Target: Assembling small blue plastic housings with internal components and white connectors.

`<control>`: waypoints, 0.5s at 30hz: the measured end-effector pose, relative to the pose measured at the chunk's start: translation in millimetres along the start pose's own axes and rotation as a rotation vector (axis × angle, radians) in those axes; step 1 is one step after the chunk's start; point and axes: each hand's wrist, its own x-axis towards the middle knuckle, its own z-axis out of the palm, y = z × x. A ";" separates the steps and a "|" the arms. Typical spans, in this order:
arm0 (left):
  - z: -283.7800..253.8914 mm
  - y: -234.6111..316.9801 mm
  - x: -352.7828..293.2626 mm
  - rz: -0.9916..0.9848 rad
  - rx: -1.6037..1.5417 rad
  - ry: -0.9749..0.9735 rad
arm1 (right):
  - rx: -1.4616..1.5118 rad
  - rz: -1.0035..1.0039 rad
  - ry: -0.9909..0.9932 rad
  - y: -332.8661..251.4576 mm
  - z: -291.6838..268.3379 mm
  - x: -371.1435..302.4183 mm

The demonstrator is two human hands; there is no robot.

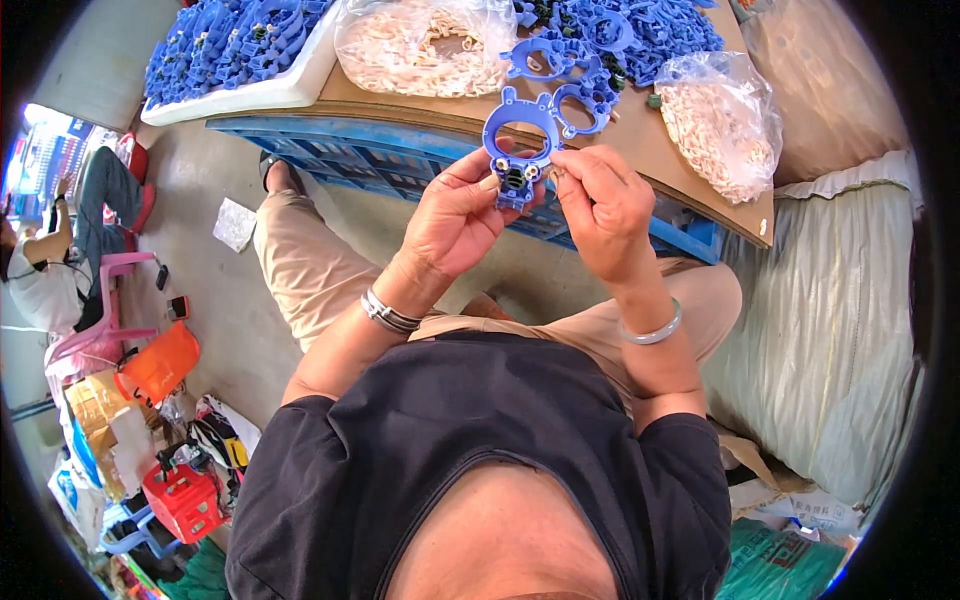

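Observation:
My left hand (456, 217) grips a blue plastic ring-shaped part (521, 124) by its lower end, thumb on the side. A dark green insert and small pale pieces show at that lower end. Close beside it, my right hand (607, 207) is closed in a pinch near the part's right side; what its fingertips hold, if anything, is too small to make out. Just beyond the hands, several similar blue parts (584, 108) lie on the cardboard-topped table (640, 150). A plastic bag of small cream-coloured pieces (425, 48) lies behind, and a second bag of them (718, 125) to the right.
A white foam tray (235, 103) of blue parts stands at the far left, and a blue part heap (650, 40) at the back. Blue crates (340, 150) support the tabletop. Large sacks (815, 330) flank my right. A pink chair (105, 310) and another person (50, 265) are at left.

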 end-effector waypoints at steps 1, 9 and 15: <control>-1.2 -0.3 -0.4 0.001 0.000 0.000 | 0.001 0.000 0.000 -0.4 0.8 0.2; 1.4 -5.7 -2.3 0.025 0.153 0.071 | -0.011 -0.130 -0.024 -3.2 13.0 -1.5; 1.3 -14.3 -2.5 0.135 0.327 0.081 | -0.168 -0.100 -0.107 -7.9 10.3 -1.2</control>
